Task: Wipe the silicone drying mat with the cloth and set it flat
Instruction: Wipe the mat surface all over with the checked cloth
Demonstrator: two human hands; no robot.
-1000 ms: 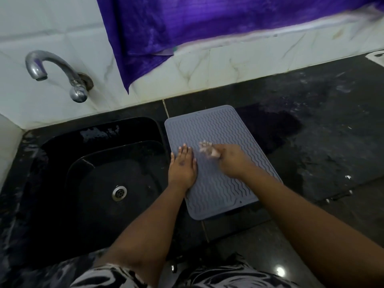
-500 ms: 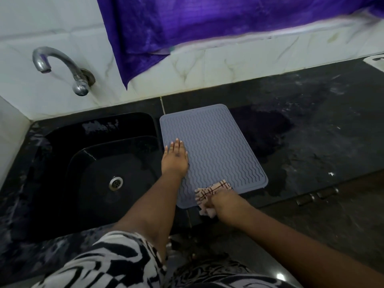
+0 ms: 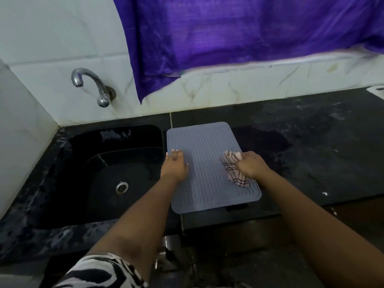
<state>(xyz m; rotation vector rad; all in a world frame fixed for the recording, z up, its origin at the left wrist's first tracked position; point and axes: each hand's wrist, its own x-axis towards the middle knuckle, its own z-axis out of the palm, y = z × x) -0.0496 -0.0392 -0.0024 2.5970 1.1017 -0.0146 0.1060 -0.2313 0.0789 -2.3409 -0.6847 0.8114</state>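
Mid-wipe at the sink: our left hand [image 3: 175, 166] lies open and flat, pinning the grey silicone drying mat [image 3: 207, 163] on the black worktop [image 3: 311, 152], while our right hand [image 3: 250, 165] grips the bunched checked cloth [image 3: 233, 170] near the mat's right edge. Next, we judge, more strokes across the ridges.

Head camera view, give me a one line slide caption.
Left hand steadies the grey silicone mat beside the sink while right hand wipes with a checked cloth.
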